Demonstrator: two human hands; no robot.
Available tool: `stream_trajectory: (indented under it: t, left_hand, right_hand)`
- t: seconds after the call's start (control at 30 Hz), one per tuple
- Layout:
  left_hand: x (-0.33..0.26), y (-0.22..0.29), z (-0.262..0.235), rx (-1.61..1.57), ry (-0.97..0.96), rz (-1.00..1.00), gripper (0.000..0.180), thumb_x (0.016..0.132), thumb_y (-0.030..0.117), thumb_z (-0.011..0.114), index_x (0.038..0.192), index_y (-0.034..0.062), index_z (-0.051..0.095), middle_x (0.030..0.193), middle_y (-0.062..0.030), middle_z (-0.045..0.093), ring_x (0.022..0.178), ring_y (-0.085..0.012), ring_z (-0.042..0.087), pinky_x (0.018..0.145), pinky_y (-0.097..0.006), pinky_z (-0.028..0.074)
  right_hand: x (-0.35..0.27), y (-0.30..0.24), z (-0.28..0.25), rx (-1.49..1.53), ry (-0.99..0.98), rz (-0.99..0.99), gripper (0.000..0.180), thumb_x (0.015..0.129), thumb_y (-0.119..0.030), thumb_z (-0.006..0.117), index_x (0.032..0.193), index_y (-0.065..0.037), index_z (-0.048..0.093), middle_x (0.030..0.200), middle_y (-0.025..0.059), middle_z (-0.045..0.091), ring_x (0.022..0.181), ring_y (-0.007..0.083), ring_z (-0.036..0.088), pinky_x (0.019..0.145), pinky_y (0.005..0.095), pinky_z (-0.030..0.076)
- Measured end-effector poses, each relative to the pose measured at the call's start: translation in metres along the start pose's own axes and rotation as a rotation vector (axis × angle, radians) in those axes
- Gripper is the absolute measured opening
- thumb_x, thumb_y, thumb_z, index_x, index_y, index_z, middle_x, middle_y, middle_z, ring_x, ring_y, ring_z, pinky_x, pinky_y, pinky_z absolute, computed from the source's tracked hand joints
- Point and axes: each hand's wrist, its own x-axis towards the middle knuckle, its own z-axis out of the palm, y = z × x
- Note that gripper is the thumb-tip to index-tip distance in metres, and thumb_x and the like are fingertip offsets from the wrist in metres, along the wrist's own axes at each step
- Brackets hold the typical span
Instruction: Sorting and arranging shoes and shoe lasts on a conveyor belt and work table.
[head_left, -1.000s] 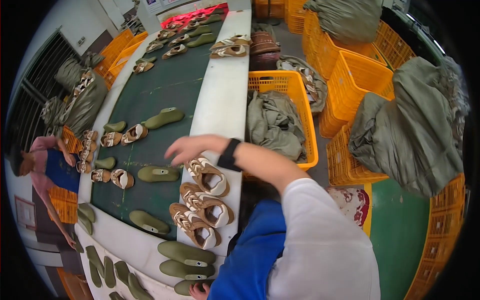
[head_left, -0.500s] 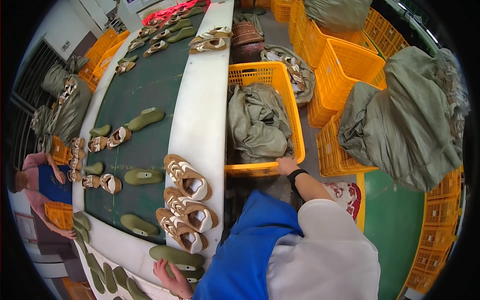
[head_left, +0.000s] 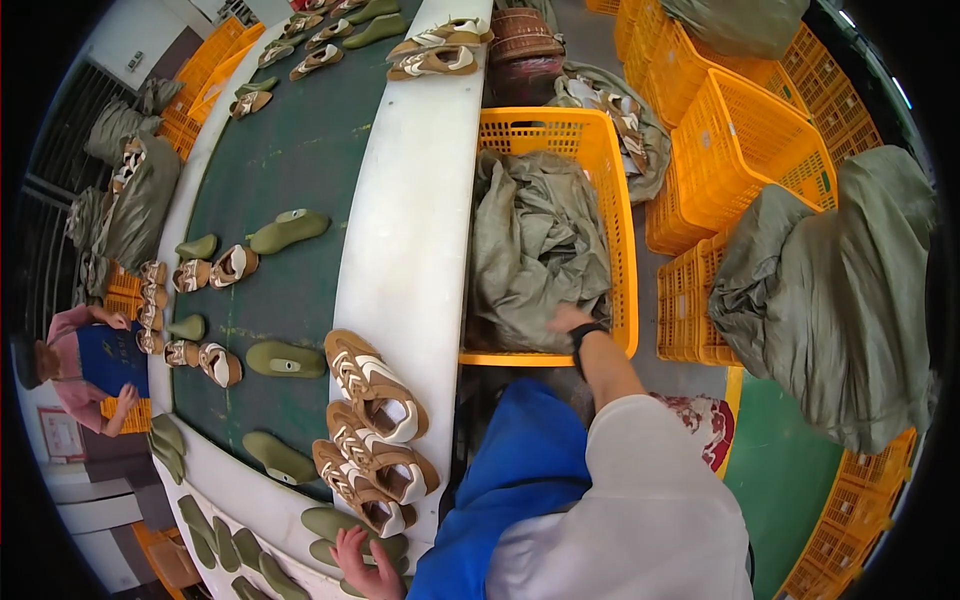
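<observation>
1. In the yellow crate [head_left: 626, 250], we are holding our right hand [head_left: 572, 318] at the grey-green cloth [head_left: 540, 240]; its grip we cannot tell.
2. At the counter's [head_left: 400, 200] green lasts [head_left: 325, 518], our left hand [head_left: 366, 568] is showing wide grip.

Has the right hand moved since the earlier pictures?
Yes. Judged against the yellow crate, the right hand went from left of it, near the brown shoes, to its near rim, then inward to the grey-green cloth.

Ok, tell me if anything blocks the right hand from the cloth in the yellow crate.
Nothing visible does: the right hand reaches into the crate, right at the cloth, though blur hides whether they touch.
</observation>
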Motion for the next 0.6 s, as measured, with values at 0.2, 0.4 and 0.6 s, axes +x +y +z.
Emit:
stream_trajectory:
  t: [0.2, 0.4, 0.6]
  left_hand:
    - [-0.001, 0.006, 0.009, -0.134, 0.052, -0.246, 0.021, 0.081, 0.003, 0.061, 0.102, 0.0039, 0.061, 0.100, -0.0124, 0.062, 0.092, -0.0294, 0.056, 0.089, -0.039, 0.038]
    - [-0.006, 0.000, 0.020, -0.296, 0.049, -0.305, 0.023, 0.081, 0.004, 0.062, 0.103, 0.0030, 0.060, 0.097, -0.0134, 0.062, 0.087, -0.0302, 0.056, 0.082, -0.040, 0.042]
    - [-0.010, -0.017, 0.018, -0.160, -0.059, -0.229, 0.021, 0.078, 0.005, 0.058, 0.098, 0.0055, 0.058, 0.101, -0.0109, 0.061, 0.104, -0.0311, 0.054, 0.101, -0.051, 0.025]
  right_hand:
    - [-0.020, -0.121, 0.018, -0.171, -0.404, -0.267, 0.030, 0.066, -0.009, 0.052, 0.089, 0.005, 0.064, 0.095, 0.0267, 0.061, 0.089, 0.0380, 0.060, 0.077, 0.0415, 0.048]
    - [-0.029, -0.054, -0.073, 0.188, 0.268, 0.096, 0.037, 0.072, -0.015, 0.057, 0.104, 0.003, 0.060, 0.109, 0.0238, 0.058, 0.102, 0.0377, 0.055, 0.084, 0.0428, 0.045]
    - [-0.057, -0.044, -0.077, -0.003, -0.090, -0.079, 0.069, 0.069, -0.043, 0.066, 0.118, 0.004, 0.052, 0.117, 0.0240, 0.055, 0.109, 0.0349, 0.053, 0.092, 0.0386, 0.042]
